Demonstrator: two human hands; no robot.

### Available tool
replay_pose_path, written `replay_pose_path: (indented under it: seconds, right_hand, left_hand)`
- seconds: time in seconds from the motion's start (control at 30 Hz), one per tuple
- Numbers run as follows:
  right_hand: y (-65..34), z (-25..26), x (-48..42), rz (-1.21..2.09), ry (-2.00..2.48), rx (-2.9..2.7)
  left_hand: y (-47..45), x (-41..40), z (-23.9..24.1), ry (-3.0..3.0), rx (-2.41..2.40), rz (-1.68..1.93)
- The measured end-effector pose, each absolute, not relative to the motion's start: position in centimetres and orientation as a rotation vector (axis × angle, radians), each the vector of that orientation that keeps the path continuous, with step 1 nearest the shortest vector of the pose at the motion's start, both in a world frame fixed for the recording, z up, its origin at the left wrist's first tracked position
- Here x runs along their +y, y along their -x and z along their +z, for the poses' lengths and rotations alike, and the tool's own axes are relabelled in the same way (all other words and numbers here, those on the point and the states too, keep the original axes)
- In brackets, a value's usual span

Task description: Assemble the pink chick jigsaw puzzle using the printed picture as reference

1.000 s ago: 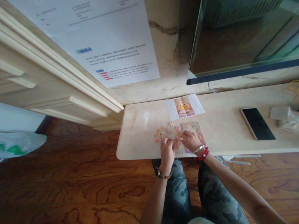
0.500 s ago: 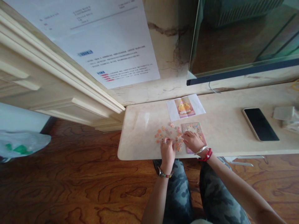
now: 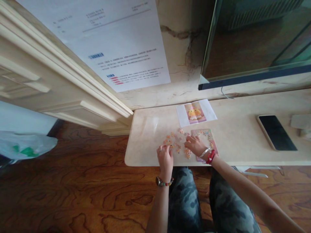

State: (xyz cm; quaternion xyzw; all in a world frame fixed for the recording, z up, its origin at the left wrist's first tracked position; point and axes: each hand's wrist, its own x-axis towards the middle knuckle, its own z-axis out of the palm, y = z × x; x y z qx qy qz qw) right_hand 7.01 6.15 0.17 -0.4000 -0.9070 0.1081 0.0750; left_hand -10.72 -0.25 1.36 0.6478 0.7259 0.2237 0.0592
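Note:
Several small pink and orange jigsaw pieces (image 3: 175,140) lie scattered near the front edge of a cream marble table (image 3: 238,142). My left hand (image 3: 165,158) rests at the left end of the scatter, fingers curled down onto a piece. My right hand (image 3: 196,146) lies beside the pink puzzle frame (image 3: 205,136), fingertips pinched on the pieces at its left edge. What each hand grips is too small to make out. A printed picture of a yellow chick (image 3: 195,113) lies on a white sheet just behind the pieces.
A dark smartphone (image 3: 277,132) lies face up at the right of the table, with a pale box (image 3: 300,122) beyond it. A large printed sheet (image 3: 107,42) hangs on the wall behind. A glass-fronted cabinet (image 3: 255,38) stands at the back right. A plastic bag (image 3: 24,145) sits on the wooden floor at the left.
My left hand has slid left along the front of the pieces. My right hand has shifted slightly left, off the frame's edge. The view has drifted a little.

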Motion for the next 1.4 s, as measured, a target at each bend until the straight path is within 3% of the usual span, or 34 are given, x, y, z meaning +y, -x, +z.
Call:
replay_pose_path:
  seconds: [0.4,0.63,0.8,1.4]
  right_hand:
    - [-6.1,0.5,6.4,0.374,1.218,-2.612]
    - [-13.2,-0.2,5.1,0.481,1.35,-2.168]
    - [-17.1,-0.4,1.7,0.453,1.422,-2.188]
    - [-15.3,-1.1,-0.1,0.432,1.574,-2.2]
  left_hand:
    - [8.8,0.1,1.1,-2.029,2.072,0.756]
    - [8.4,-0.5,1.5,-2.042,1.995,0.806]
    - [5.6,-1.7,1.7,-2.121,1.814,0.703]
    - [1.8,-4.6,1.6,-2.298,1.597,0.449]
